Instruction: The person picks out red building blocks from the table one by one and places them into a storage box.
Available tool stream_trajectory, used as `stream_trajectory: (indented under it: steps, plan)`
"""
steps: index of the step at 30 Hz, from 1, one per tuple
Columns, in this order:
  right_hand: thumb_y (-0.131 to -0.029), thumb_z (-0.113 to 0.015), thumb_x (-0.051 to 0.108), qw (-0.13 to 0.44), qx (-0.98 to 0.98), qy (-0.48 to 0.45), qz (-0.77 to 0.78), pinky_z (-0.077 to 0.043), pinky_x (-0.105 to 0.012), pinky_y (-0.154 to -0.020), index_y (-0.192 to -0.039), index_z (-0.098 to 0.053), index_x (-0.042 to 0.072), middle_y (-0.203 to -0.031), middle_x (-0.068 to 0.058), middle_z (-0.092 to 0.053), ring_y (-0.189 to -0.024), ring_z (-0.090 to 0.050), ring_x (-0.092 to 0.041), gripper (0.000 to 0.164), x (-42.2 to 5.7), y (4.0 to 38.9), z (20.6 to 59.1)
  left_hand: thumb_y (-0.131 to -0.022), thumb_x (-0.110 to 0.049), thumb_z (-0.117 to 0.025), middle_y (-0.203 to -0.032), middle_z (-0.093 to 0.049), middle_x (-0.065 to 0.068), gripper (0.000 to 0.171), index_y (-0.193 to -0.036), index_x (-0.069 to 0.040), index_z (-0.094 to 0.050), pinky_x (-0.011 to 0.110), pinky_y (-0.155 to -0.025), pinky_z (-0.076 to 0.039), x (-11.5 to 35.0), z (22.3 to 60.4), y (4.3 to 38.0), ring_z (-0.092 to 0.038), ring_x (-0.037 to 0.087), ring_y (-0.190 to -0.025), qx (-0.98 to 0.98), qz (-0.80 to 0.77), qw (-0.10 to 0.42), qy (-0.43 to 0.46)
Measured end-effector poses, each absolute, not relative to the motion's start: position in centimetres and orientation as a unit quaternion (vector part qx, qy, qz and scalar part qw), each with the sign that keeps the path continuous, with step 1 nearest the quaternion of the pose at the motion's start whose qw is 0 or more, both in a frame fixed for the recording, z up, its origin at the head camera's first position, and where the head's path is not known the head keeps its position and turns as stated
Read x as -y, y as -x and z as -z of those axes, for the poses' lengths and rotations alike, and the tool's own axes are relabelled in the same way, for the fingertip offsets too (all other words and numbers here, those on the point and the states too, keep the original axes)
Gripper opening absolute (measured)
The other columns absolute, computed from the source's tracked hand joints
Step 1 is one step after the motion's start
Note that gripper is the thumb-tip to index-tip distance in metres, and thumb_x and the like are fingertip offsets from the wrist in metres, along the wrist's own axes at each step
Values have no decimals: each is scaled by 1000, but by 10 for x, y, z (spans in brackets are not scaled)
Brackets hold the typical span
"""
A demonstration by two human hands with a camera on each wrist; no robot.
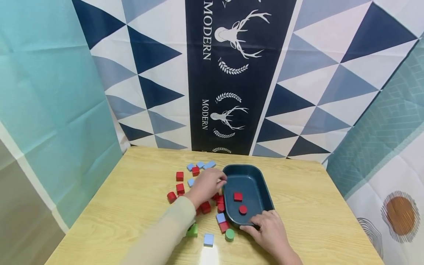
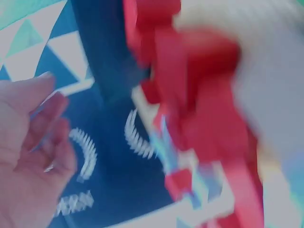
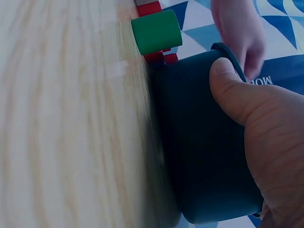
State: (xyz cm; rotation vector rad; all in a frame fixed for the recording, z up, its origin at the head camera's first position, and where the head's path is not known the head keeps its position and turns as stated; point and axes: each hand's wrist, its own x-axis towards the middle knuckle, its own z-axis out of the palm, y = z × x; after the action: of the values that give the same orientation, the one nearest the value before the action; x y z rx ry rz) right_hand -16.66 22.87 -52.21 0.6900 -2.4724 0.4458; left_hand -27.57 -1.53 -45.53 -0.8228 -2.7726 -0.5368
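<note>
A dark blue tray point(image 1: 246, 181) stands on the table, with a red block point(image 1: 237, 197) and a red cylinder point(image 1: 243, 209) inside. My right hand point(image 1: 269, 230) grips its near rim, the thumb over the edge in the right wrist view. Above the tray's left rim is my left hand point(image 1: 206, 185), its fingers loosely bent. The left wrist view shows nothing held in that hand point(image 2: 28, 147). Several red blocks, among them a red cube point(image 1: 205, 207), lie under and around the left wrist, partly hidden by the arm.
Near the tray's front left corner stand a green cylinder point(image 1: 229, 235) and a light blue block point(image 1: 208, 240). A green block point(image 1: 192, 230) is partly behind the left sleeve. Farther back lie light blue blocks point(image 1: 209, 165). A patterned cloth point(image 1: 159, 84) hangs behind the wooden table point(image 1: 298, 198).
</note>
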Motion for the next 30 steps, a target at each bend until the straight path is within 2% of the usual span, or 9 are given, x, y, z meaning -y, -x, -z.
stream_trajectory:
  steps: [4, 7, 10, 12, 16, 23, 27, 30]
  plan:
    - [-71, -83, 50, 255, 920, -250, -162, -37, -32, -66, -65, -70, 27, -62, 19, -61, -61, -44, -5, 27, -229, 165, 523, -89, -30, -75, -100, -70, -8, 22, -109, -20, -75, 32, -83, -53, 43, 452, 254, -57, 10, -90, 940, 169, 67, 288]
    - [-70, -84, 50, 258, 918, -251, -165, -36, -32, -66, -65, -70, 26, -62, 18, -61, -61, -44, -5, 28, -230, 165, 523, -86, -28, -78, -100, -69, -9, 22, -107, -22, -76, 32, -82, -53, 49, 459, 229, -57, 9, -91, 922, 153, 46, 352]
    - [-68, -85, 49, 268, 913, -255, -170, -36, -32, -65, -65, -70, 26, -62, 17, -62, -60, -44, -5, 28, -231, 166, 522, -84, -34, -79, -97, -66, -11, 26, -108, -25, -76, 29, -80, -50, 44, 470, 207, -53, 6, -89, 896, 122, 37, 426]
    - [-67, -86, 48, 275, 909, -260, -173, -37, -32, -65, -65, -70, 26, -61, 17, -62, -60, -45, -6, 28, -231, 167, 522, -82, -39, -79, -93, -63, -12, 29, -108, -28, -75, 26, -76, -48, 38, 476, 199, -50, 6, -85, 882, 86, 51, 461]
    - [-67, -86, 50, 276, 907, -264, -178, -37, -32, -63, -64, -69, 27, -61, 18, -61, -59, -44, -5, 28, -228, 166, 523, -80, -45, -79, -88, -60, -10, 33, -109, -31, -73, 24, -70, -46, 30, 486, 193, -49, 9, -79, 872, 2, 81, 483]
    - [-67, -86, 50, 277, 908, -260, -178, -36, -31, -64, -64, -70, 27, -62, 18, -62, -60, -45, -4, 28, -229, 165, 524, -82, -44, -77, -88, -61, -9, 28, -107, -32, -72, 26, -76, -49, 19, 491, 192, -51, 10, -82, 874, -56, 58, 479]
    - [-69, -84, 52, 269, 913, -252, -175, -36, -31, -64, -64, -70, 27, -61, 19, -61, -59, -43, -4, 29, -230, 166, 523, -83, -42, -77, -92, -63, -9, 23, -104, -31, -72, 25, -75, -49, 15, 492, 195, -53, 8, -82, 871, -57, 57, 484]
    - [-70, -83, 54, 266, 914, -252, -173, -36, -31, -64, -64, -70, 28, -61, 20, -60, -59, -43, -4, 30, -230, 166, 524, -83, -43, -77, -88, -62, -9, 23, -101, -31, -72, 25, -73, -48, 16, 493, 195, -52, 8, -79, 871, -56, 49, 485]
